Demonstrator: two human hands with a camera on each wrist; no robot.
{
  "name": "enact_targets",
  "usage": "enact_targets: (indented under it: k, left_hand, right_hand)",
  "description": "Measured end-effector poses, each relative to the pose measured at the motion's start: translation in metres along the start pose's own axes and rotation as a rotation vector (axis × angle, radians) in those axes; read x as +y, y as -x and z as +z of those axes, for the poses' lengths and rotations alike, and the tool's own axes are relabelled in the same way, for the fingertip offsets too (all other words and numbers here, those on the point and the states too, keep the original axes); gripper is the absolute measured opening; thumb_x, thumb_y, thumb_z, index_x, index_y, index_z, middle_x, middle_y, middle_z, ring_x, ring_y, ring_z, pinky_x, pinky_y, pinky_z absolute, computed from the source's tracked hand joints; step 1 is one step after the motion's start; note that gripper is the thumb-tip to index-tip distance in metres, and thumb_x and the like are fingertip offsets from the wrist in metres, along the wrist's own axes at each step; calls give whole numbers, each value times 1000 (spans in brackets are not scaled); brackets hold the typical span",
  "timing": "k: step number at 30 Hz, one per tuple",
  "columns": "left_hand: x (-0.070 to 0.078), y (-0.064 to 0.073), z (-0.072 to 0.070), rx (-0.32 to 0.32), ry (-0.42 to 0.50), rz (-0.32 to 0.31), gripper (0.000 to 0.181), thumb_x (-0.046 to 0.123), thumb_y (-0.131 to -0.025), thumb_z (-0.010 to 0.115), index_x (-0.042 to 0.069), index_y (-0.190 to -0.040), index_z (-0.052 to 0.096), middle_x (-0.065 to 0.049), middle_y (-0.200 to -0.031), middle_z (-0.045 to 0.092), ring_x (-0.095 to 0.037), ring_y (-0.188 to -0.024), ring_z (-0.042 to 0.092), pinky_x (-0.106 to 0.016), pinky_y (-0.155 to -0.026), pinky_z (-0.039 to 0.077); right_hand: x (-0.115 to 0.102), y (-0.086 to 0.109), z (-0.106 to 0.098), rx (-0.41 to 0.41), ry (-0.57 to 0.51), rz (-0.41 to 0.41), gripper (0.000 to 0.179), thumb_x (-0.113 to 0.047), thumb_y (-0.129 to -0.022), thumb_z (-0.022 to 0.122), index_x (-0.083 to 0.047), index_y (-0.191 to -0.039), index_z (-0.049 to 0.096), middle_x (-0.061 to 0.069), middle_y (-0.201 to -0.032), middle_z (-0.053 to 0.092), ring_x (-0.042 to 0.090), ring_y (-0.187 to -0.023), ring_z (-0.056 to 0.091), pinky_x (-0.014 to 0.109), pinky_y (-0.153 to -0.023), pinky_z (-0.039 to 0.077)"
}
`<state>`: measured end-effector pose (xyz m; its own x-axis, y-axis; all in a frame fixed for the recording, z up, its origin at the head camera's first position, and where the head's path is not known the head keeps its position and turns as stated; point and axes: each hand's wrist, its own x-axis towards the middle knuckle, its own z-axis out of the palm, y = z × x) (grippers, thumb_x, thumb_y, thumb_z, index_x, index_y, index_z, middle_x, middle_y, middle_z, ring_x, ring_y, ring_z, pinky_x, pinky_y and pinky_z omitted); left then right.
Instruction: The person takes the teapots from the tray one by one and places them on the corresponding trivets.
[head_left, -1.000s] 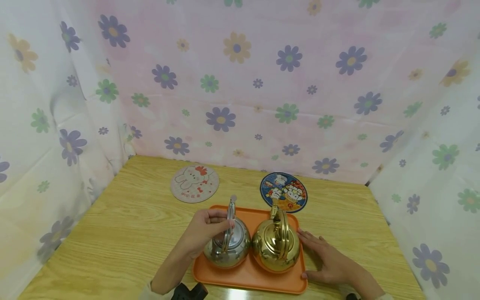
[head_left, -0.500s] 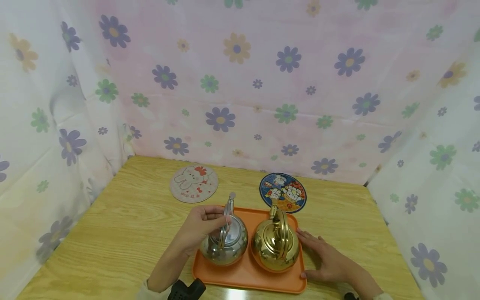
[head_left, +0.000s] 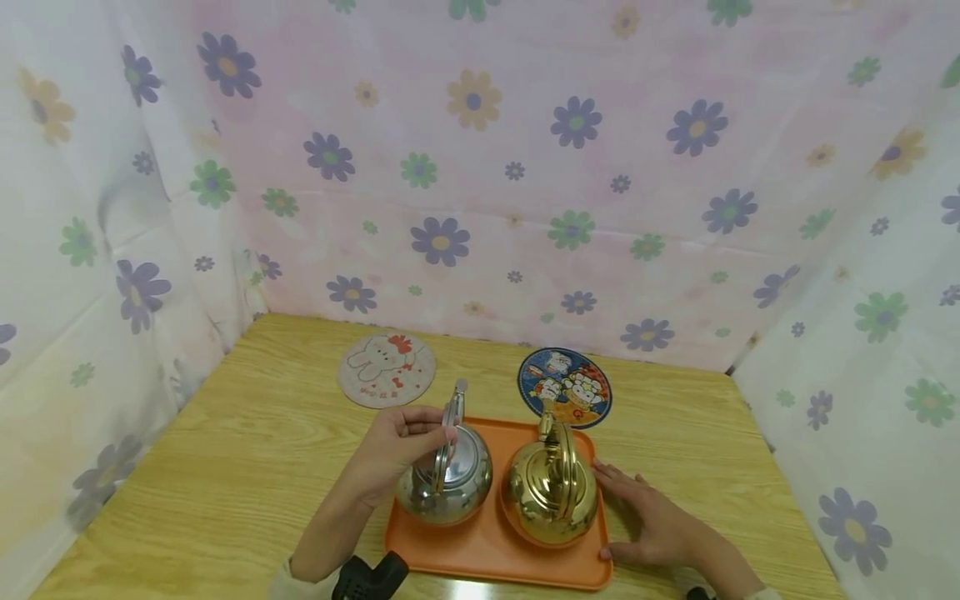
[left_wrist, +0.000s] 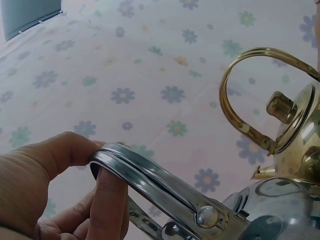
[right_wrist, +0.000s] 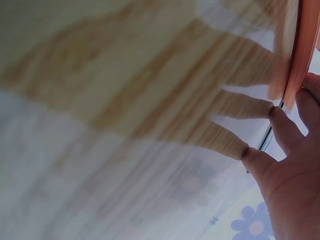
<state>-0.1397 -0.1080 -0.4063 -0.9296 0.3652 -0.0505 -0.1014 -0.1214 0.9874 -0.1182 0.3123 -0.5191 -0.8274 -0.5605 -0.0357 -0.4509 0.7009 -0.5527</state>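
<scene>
My left hand grips the arched handle of a silver kettle, thumb on top and fingers curled underneath in the left wrist view. The kettle overlaps the left part of an orange tray, its spout pointing to the back. To its right a gold kettle sits on the tray with its handle upright; a gap shows between the two. My right hand lies at the tray's right edge, fingers spread. In the right wrist view its fingertips touch the glossy tabletop and the tray rim.
Behind the tray lie two round mats on the wood-grain table: a pale rabbit mat at left and a dark blue cartoon mat at right. Flower-patterned cloth encloses the table at the back and both sides.
My left hand has moved the silver kettle a little left and toward the back, widening the gap to the gold kettle. The right hand and the tray have stayed nearly in place.
</scene>
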Motion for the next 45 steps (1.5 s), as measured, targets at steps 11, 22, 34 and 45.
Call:
enact_targets:
  k: [11,22,34,45]
  left_hand:
    - [-1,-6,1,12,-3,11,31,3,-93,69,-19,-113,61,5,-82,72,-5,-73,66,-20,-64,55]
    - [-6,-3,3,-15,-9,7,35,5,-94,69,-21,-115,59,4,-85,73,-6,-75,67,-21,-67,56]
    - [0,-2,0,5,-19,17,36,5,-94,69,-22,-116,59,4,-85,72,-6,-76,68,-21,-68,57]
    - [3,-8,-8,32,-18,31,36,4,-97,65,-21,-121,57,6,-86,74,-6,-77,70,-22,-70,58]
  right_hand:
    - [0,8,1,52,45,-32,97,-61,-79,80,-19,-158,40,12,-161,39,49,-143,38,81,-102,27]
    - [1,13,4,45,-4,-19,97,-60,-78,81,-24,-158,39,9,-162,38,48,-144,36,82,-103,25]
    - [4,8,4,70,2,-61,97,-59,-78,82,-23,-158,39,11,-161,40,48,-143,38,82,-101,28]
    - [5,1,3,69,-13,-63,97,-60,-78,82,-22,-158,40,11,-161,40,48,-143,37,83,-100,28]
